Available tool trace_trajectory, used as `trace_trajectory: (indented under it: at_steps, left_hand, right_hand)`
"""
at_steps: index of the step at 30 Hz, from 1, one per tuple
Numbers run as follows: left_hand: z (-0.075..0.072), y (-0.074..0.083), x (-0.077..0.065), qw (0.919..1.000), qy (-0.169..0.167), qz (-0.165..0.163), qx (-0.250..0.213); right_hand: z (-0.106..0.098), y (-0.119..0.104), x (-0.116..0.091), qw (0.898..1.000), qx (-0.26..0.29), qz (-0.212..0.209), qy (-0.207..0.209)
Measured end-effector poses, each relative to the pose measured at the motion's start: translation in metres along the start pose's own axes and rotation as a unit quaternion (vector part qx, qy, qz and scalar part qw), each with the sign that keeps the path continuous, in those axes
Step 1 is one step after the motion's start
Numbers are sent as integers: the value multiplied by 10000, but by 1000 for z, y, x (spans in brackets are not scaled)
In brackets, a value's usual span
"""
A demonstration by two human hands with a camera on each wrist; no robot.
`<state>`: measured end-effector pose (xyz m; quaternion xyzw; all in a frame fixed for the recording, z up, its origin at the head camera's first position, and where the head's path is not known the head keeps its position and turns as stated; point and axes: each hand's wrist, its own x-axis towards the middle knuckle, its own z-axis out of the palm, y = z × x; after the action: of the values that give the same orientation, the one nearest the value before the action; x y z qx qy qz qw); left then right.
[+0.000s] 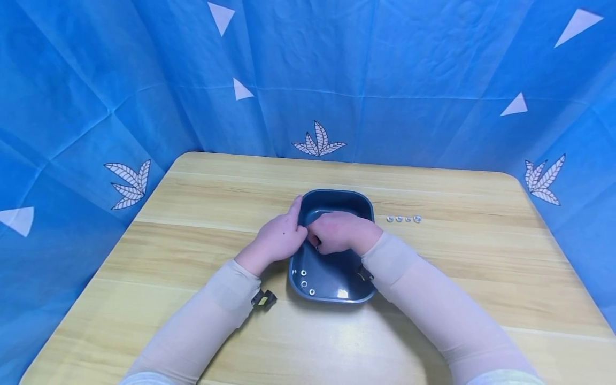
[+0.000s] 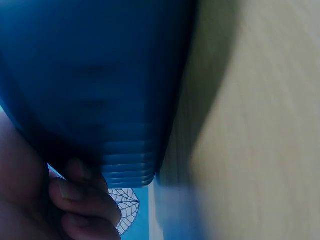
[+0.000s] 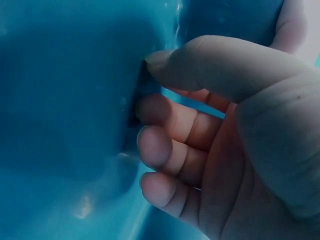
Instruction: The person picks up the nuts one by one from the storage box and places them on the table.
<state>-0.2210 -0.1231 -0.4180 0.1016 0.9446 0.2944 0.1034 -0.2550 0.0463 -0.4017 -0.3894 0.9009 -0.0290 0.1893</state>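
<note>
A dark blue rectangular plastic box [image 1: 332, 272] sits on the table. My left hand [image 1: 281, 235] grips its left rim, index finger stretched along the edge; curled fingers [image 2: 85, 200] show against the outer wall in the left wrist view. Inside the box, my right hand [image 1: 339, 232] reaches down near the left wall with bent fingers. The thumb [image 3: 200, 62] and fingertips point at the blue surface in the right wrist view; the index finger is mostly hidden, so any pinched thing cannot be seen. A small metal nut [image 1: 317, 248] shows just below this hand.
Several small ring-like metal nuts [image 1: 303, 273] lie in the box's near left corner. More nuts [image 1: 399, 219] form a row on the wooden table [image 1: 481, 256], right of the box. A blue patterned curtain [image 1: 385, 80] hangs around the table.
</note>
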Motion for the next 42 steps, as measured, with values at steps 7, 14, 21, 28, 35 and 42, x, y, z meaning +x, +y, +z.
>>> trace_trajectory:
  at_steps: [7, 14, 21, 28, 35, 42]
  left_hand:
    - [0, -1, 1, 10000, 34, 10, 58]
    - [0, 0, 0, 10000, -54, -30, -13]
    - [1, -1, -1, 10000, 3, -7, 0]
    - [2, -3, 0, 9998, 80, 111, 106]
    - [1, -1, -1, 9999, 59, 109, 69]
    - [1, 0, -1, 9998, 69, 154, 127]
  right_hand:
    - [2, 1, 2, 10000, -69, -41, -42]
    - [3, 3, 1, 9999, 137, -79, 56]
    - [1, 3, -1, 9992, 341, -128, 142]
    - [-3, 3, -4, 9988, 328, -156, 340]
    - [-10, 2, -9, 9939, 495, -351, 925]
    - [-15, 3, -15, 9889, 825, -348, 1185]
